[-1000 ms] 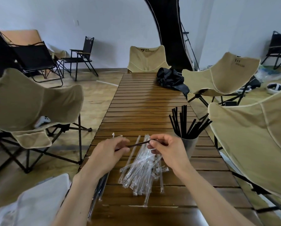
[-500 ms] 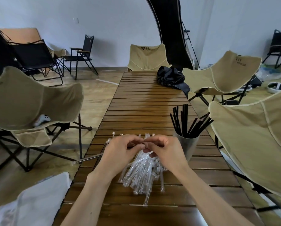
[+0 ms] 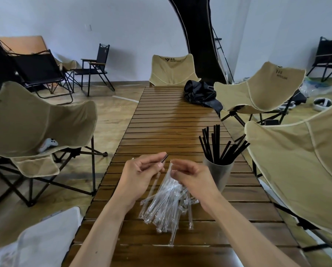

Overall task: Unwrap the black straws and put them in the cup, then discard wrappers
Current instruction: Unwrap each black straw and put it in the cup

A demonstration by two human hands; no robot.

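Note:
My left hand (image 3: 142,174) pinches a black straw (image 3: 164,158); only its bare tip shows past my fingers, pointing up and right. My right hand (image 3: 192,175) is close beside it, fingertips closed on the top of a clear wrapper (image 3: 162,176) that hangs down between the hands. Below both hands a pile of clear wrappers (image 3: 167,207) lies on the slatted wooden table (image 3: 171,122). A translucent cup (image 3: 218,174) stands upright to the right of my right hand, holding several black straws (image 3: 219,147).
Beige folding chairs crowd the table's left side (image 3: 36,120) and right side (image 3: 300,160). A black bag (image 3: 200,93) lies at the table's far end. A white bag (image 3: 45,237) sits low at the left, off the table's edge.
The hands, pressed together half a second ago, have drawn apart. The straw's black tip now shows bare at my left fingers, and the wrapped length that stuck out left is gone from view.

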